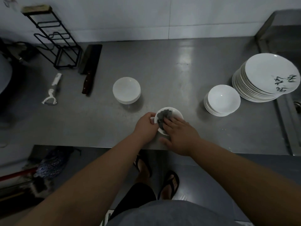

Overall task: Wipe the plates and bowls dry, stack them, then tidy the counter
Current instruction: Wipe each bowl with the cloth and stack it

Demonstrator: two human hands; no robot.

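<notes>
- The small white bowl (176, 114) sat on the steel counter (179, 70) near its front edge. It was round, plain and glossy, and its far rim showed clear of both hands.
- The left hand (145, 126) gripped the bowl's left rim, fingers curled round the edge.
- A crumpled grey cloth (163, 115) lay inside the bowl and filled most of its hollow.
- The right hand (180, 132) pressed the cloth down with straight fingers laid flat, its thumb spread wide outside the near rim.
- Just beyond the grip, slightly to its left, stood a short stack of white bowls (126, 90), nested one in another.
- Well to the right of the grip stood a second stack of shallower bowls (222, 100), also nested.
- Just beside that stack, farther right, rose a tall pile of white plates (267, 77); the top plate bore dark brush marks.
- Far left of the grip lay a white peeler (52, 92) and a cleaver (89, 66), with a black wire rack (55, 39) behind them.
</notes>
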